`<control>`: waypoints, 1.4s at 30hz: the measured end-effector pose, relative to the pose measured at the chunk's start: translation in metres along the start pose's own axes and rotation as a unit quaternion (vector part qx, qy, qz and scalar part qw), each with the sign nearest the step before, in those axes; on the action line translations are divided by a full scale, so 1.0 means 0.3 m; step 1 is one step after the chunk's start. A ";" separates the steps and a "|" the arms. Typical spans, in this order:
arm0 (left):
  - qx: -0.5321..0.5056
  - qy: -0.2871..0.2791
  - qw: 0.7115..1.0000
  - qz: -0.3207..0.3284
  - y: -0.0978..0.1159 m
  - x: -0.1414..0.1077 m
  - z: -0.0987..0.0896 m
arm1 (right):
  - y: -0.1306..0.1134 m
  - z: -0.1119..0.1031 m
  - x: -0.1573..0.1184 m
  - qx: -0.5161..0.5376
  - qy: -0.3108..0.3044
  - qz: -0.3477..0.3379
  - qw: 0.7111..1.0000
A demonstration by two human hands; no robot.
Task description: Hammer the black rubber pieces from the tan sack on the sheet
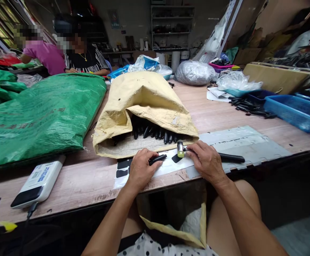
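My left hand is closed around a black, handle-shaped piece, its tapered end pointing right. In my right hand is a small hammer with a metal head and a yellow-green striking face; its black handle sticks out to the right past my hand. Beneath the hammer head, a dark rounded patch lies on a white sheet. More such patches sit on the sheet left of my left hand. Just beyond both hands, a yellow woven sack gapes toward me, with several similar black pieces inside.
A green sack and a white power bank with a cable lie at left. At right are a blue tray, black pieces and cardboard. Another open sack rests between my knees. Two people sit across the table.
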State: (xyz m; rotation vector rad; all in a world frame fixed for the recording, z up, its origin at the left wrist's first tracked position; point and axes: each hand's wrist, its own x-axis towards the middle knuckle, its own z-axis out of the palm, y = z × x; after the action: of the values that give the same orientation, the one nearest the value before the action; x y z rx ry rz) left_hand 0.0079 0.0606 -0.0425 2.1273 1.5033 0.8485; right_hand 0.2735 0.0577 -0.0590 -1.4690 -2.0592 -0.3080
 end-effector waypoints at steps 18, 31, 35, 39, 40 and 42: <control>-0.044 0.000 0.999 -0.004 -0.025 0.013 0.007 | -0.262 -0.044 0.069 0.181 0.023 -0.036 0.983; -0.045 0.004 0.999 -0.008 -0.027 0.011 0.015 | -0.221 -0.040 0.057 0.146 0.004 0.003 0.989; -0.038 0.006 0.999 -0.011 -0.014 0.011 0.008 | -0.189 -0.021 0.047 0.144 0.015 0.034 0.989; -0.044 0.001 0.999 -0.024 -0.006 0.011 -0.003 | -0.128 -0.017 0.039 0.124 0.025 0.055 0.990; -0.049 -0.002 0.998 -0.030 -0.005 0.012 -0.005 | -0.110 -0.017 0.035 0.116 0.019 0.051 0.992; -0.061 -0.008 0.997 -0.039 -0.005 0.012 -0.011 | -0.076 -0.013 0.027 0.099 0.008 0.033 0.994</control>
State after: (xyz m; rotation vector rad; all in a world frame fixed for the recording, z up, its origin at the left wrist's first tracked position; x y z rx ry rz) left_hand 0.0056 0.0645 -0.0402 1.9712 1.4759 0.8700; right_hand 0.2518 0.0537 -0.0480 -1.4042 -1.9617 -0.0855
